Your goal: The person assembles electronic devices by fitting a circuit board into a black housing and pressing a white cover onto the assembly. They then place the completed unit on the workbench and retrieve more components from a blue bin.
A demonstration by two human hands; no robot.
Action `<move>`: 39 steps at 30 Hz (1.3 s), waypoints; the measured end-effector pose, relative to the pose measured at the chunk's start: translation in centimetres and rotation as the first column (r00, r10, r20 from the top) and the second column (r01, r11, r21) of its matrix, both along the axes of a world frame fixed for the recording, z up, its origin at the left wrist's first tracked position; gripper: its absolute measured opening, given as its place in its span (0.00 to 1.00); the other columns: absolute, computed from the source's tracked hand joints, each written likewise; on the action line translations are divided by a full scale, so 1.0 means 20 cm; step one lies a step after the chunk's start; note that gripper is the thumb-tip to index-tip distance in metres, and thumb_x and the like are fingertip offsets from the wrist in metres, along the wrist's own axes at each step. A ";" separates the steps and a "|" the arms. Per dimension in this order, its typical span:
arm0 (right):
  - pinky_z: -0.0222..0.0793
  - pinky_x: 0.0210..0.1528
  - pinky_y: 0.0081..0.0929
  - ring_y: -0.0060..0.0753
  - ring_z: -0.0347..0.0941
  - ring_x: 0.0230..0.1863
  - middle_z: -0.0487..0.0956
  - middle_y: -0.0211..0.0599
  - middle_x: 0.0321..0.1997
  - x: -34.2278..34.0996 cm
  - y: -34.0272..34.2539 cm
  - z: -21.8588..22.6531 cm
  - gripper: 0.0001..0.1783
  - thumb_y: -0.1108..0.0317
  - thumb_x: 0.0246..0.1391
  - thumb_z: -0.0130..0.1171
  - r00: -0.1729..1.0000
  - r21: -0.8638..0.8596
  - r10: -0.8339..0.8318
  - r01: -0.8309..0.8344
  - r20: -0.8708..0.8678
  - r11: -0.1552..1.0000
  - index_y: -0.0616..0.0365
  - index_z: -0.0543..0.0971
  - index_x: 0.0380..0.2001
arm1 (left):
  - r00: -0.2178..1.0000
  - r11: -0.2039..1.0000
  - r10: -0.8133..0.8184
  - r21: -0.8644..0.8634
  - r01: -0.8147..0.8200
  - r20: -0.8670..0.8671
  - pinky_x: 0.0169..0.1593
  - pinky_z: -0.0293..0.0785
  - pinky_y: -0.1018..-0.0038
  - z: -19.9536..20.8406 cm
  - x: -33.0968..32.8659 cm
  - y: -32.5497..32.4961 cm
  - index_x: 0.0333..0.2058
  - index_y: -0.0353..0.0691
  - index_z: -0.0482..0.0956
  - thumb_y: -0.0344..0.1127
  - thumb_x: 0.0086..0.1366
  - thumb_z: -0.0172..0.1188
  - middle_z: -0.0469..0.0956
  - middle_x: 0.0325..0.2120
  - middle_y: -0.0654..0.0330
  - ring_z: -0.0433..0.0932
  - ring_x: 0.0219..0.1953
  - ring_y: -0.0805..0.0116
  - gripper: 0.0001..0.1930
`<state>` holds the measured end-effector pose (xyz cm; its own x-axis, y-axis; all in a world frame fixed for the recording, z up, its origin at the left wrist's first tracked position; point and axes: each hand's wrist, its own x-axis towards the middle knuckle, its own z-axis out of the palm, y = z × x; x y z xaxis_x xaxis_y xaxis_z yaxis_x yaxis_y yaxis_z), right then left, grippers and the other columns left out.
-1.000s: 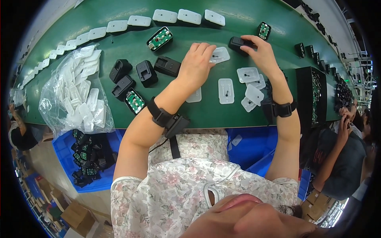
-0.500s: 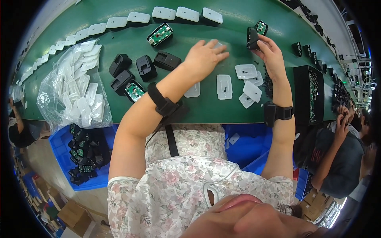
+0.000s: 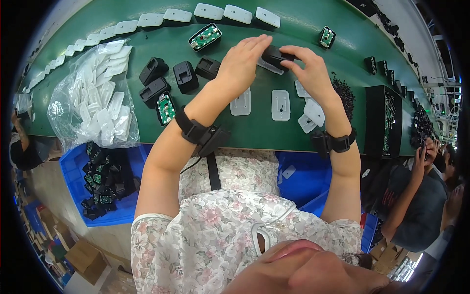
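My right hand (image 3: 311, 71) grips a black plastic housing (image 3: 277, 58) between thumb and fingers, over the middle of the bench. A pale plastic cover plate (image 3: 270, 67) lies against the housing's lower side. My left hand (image 3: 242, 61) closes on the plate's left end, its fingertips beside the housing; its thumb is hidden. Nearer me lie a white cover plate with a small dark part on it (image 3: 280, 105), another bare plate (image 3: 241, 104) and a small pile of similar plates (image 3: 313, 111). Several black housings (image 3: 185, 77) stand left of my left forearm.
Open housings with green circuit boards (image 3: 205, 36) stand farther back; one (image 3: 327, 37) is at right. White-topped units (image 3: 177, 15) line the far side. A clear bag of white plates (image 3: 93, 98), small black parts (image 3: 345, 95), a black box (image 3: 383, 122) and blue bins (image 3: 105, 215) surround me.
My right hand has brought the black housing left and nearer, away from the open housing at right. My left hand has turned and closed on the pale plate, now against the housing.
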<state>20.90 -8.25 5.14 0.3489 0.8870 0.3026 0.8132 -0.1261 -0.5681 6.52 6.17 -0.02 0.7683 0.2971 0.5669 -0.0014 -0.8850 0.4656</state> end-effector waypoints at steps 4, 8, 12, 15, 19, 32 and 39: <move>0.70 0.50 0.30 0.40 0.75 0.46 0.80 0.39 0.45 -0.01 0.04 -0.02 0.16 0.72 0.48 0.64 0.991 -0.046 0.055 -0.050 0.119 0.998 0.58 0.79 0.44 | 0.992 1.000 -0.025 0.012 0.027 -0.121 0.59 0.64 0.63 0.00 -0.05 0.01 0.56 0.43 0.71 0.19 0.54 0.49 0.68 0.59 0.60 0.64 0.62 0.58 0.28; 0.71 0.50 0.32 0.40 0.75 0.47 0.80 0.38 0.46 -0.02 0.05 -0.05 0.16 0.71 0.49 0.63 0.991 -0.047 0.064 -0.059 0.117 0.997 0.58 0.79 0.43 | 0.980 0.997 0.025 0.073 -0.011 -0.196 0.60 0.62 0.63 -0.01 -0.08 0.00 0.54 0.46 0.74 0.21 0.56 0.49 0.71 0.58 0.64 0.65 0.62 0.60 0.26; 0.71 0.50 0.31 0.39 0.74 0.48 0.80 0.37 0.47 -0.05 0.02 -0.09 0.15 0.72 0.50 0.62 0.983 -0.001 0.042 -0.043 0.177 0.999 0.58 0.79 0.43 | 0.978 0.992 0.042 0.122 -0.017 -0.204 0.59 0.62 0.63 -0.01 -0.09 -0.01 0.55 0.47 0.74 0.24 0.58 0.51 0.71 0.57 0.66 0.67 0.61 0.62 0.24; 0.71 0.50 0.31 0.40 0.74 0.47 0.79 0.36 0.48 -0.06 0.01 -0.10 0.15 0.73 0.51 0.61 0.982 0.063 0.062 -0.075 0.180 0.995 0.57 0.79 0.44 | 0.970 0.981 0.069 0.191 -0.025 -0.231 0.59 0.62 0.60 0.01 -0.10 -0.03 0.55 0.48 0.73 0.27 0.59 0.52 0.71 0.58 0.66 0.67 0.61 0.63 0.24; 0.71 0.49 0.31 0.41 0.74 0.47 0.78 0.36 0.49 -0.06 0.01 -0.10 0.16 0.74 0.51 0.60 0.971 0.019 0.043 -0.049 0.235 0.999 0.56 0.79 0.46 | 0.970 0.979 0.076 0.200 -0.030 -0.229 0.59 0.62 0.58 0.01 -0.09 -0.05 0.56 0.48 0.72 0.29 0.60 0.53 0.70 0.58 0.66 0.68 0.60 0.64 0.24; 0.71 0.46 0.25 0.27 0.76 0.41 0.81 0.35 0.40 0.05 0.07 -0.03 0.17 0.76 0.48 0.63 0.902 -0.129 -0.079 0.026 -0.424 0.991 0.60 0.78 0.45 | 0.987 0.965 0.116 0.249 -0.084 -0.114 0.50 0.70 0.67 -0.02 0.00 -0.08 0.50 0.36 0.72 0.29 0.58 0.55 0.75 0.50 0.56 0.73 0.52 0.62 0.19; 0.65 0.53 0.22 0.22 0.72 0.47 0.78 0.33 0.44 0.04 0.07 -0.07 0.21 0.64 0.58 0.60 0.611 0.063 0.007 0.071 -0.792 0.995 0.61 0.72 0.52 | 0.996 0.832 0.094 -0.551 -0.072 0.012 0.40 0.73 0.67 -0.01 0.02 -0.07 0.42 0.33 0.76 0.32 0.59 0.60 0.80 0.33 0.51 0.78 0.37 0.55 0.14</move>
